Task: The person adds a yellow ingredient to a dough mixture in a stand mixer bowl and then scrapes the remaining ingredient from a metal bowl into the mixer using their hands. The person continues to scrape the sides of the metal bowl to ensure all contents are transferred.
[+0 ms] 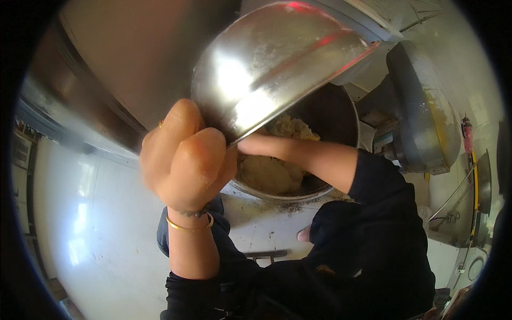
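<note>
My left hand (pixel 188 160), with a bead bracelet and a gold-coloured bangle at the wrist, grips the rim of a metal bowl (pixel 272 60). The bowl is tilted on its side, its shiny outer wall towards me. Behind and below it stands a large round metal pot (pixel 357 116) holding pale dough (pixel 268 174) and a crumbly, yellowish-white mass (pixel 294 128). My right forearm reaches into the pot from the right. Most of my right hand (pixel 254 143) is hidden behind the tilted bowl and my left hand, so its fingers and anything in them cannot be made out.
A grey machine (pixel 420 108), likely a stand mixer, stands to the right of the pot. Further right, a red and yellow long-handled tool (pixel 468 136) leans by the wall. A white appliance (pixel 452 256) is at lower right. My knees are close below the pot, over a pale floor (pixel 104 224).
</note>
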The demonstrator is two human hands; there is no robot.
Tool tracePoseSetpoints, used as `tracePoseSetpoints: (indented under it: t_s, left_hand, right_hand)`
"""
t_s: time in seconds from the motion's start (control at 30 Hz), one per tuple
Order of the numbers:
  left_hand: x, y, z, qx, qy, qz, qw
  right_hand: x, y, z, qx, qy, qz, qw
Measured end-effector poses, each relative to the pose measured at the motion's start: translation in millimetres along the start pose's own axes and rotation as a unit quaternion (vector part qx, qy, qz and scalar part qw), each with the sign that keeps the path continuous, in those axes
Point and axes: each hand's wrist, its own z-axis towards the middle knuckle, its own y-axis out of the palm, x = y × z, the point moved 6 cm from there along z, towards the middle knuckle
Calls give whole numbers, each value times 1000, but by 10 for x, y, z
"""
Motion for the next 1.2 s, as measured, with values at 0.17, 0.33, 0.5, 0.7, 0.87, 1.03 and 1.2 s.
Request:
tracePoseSetpoints:
  t_s: [0.17, 0.33, 0.5, 0.7, 0.87, 1.03, 1.2]
  left_hand:
    - [44, 10, -9, -16, -2, 35, 999]
    - [-37, -40, -31, -11, -24, 33, 999]
    - [-136, -91, -6, -9, -42, 22, 999]
    - [-172, -80, 5, 4, -48, 14, 999]
    - [-200, -112, 20, 27, -33, 27, 999]
    - [-169, -166, 28, 27, -51, 15, 998]
    - [-179, -171, 46, 25, -53, -3, 998]
  right_hand:
    - [-319, -664, -709, 7, -124, 74, 990]
    - [-470, -1284, -1328, -26, -76, 60, 995]
    - [-682, -1606, -1402, -28, -45, 187, 981]
    - [-895, -2046, -1580, 5, -96, 169, 981]
    - [-1359, -2468, -1716, 156, -265, 65, 949]
    - [-1326, -2539, -1674, 226, -208, -8, 951]
    - [-1073, -2463, -1687, 108, -106, 29, 988]
